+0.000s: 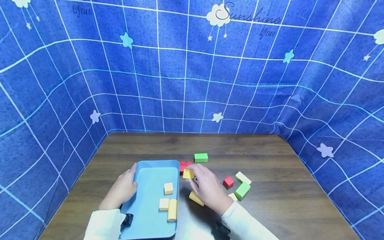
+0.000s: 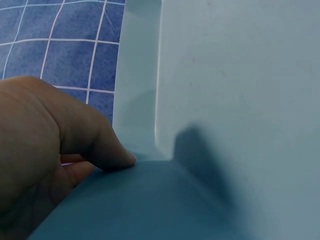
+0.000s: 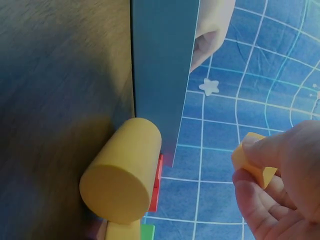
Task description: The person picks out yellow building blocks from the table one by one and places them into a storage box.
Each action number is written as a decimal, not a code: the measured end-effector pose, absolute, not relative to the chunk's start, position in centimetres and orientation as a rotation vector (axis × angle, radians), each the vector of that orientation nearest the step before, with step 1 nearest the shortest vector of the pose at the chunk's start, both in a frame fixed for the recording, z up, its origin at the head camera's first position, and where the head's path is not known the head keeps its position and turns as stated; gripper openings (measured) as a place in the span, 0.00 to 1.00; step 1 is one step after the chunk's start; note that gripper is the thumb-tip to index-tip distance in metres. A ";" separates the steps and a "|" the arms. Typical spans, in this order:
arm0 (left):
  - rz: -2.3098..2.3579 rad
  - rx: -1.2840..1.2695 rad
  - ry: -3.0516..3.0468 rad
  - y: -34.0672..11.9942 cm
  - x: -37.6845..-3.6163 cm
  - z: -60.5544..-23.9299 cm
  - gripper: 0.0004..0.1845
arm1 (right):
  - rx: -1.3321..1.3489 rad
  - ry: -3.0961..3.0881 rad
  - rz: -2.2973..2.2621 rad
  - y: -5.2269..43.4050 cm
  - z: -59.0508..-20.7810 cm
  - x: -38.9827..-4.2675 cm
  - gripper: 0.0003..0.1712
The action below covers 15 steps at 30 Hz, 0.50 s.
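Note:
My left hand (image 1: 126, 183) grips the left rim of a light blue tray (image 1: 150, 168); the thumb (image 2: 112, 155) presses on the tray's edge (image 2: 145, 100). Above the table, just past the tray's far right corner, my right hand (image 1: 196, 176) pinches a small yellow block (image 1: 188, 173) by its fingertips (image 3: 265, 150). In the tray lie a yellow cube (image 1: 168, 188), a pale cube (image 1: 163, 204) and a yellow cylinder (image 1: 172, 210). Another yellow cylinder (image 3: 122, 170) lies on the table beside the tray's outer wall (image 3: 160, 75), under my right hand.
Loose blocks lie on the brown table (image 1: 270, 156) right of the tray: a green block (image 1: 200, 157), red blocks (image 1: 183, 165), a red cube (image 1: 228, 182), a cream block (image 1: 243, 177) and a second green block (image 1: 242, 190). A blue checked cloth (image 1: 192, 83) walls in the table.

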<state>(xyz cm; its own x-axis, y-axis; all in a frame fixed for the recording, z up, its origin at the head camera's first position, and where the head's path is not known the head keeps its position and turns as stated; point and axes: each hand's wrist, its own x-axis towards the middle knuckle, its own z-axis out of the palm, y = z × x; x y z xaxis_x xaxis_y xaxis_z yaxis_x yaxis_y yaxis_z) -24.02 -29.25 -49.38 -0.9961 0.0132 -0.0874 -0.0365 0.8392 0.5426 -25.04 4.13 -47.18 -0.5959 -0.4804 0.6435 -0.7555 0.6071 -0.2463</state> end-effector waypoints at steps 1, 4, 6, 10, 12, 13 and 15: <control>0.866 -0.020 2.929 -29.3 -24.0 -49.4 0.39 | 0.991 -2.294 0.697 4.0 -47.2 -25.0 0.23; 0.862 -0.021 2.934 -29.3 -24.0 -49.4 0.39 | 1.040 -2.272 0.696 3.8 -47.2 -24.9 0.23; 0.858 -0.019 2.939 -29.3 -24.1 -49.4 0.39 | 1.073 -2.255 0.690 3.6 -47.3 -24.9 0.24; 0.859 -0.008 2.950 -29.3 -24.1 -49.4 0.39 | 1.097 -2.239 0.667 3.3 -47.5 -24.8 0.26; 0.856 -0.007 2.953 -29.3 -24.1 -49.5 0.39 | 1.102 -2.234 0.662 3.1 -47.6 -24.8 0.25; 0.855 -0.007 2.955 -29.3 -24.1 -49.5 0.39 | 1.103 -2.231 0.658 3.0 -47.6 -24.8 0.25; 0.856 -0.010 2.953 -29.4 -24.1 -49.5 0.39 | 1.108 -2.232 0.652 2.8 -47.5 -24.7 0.25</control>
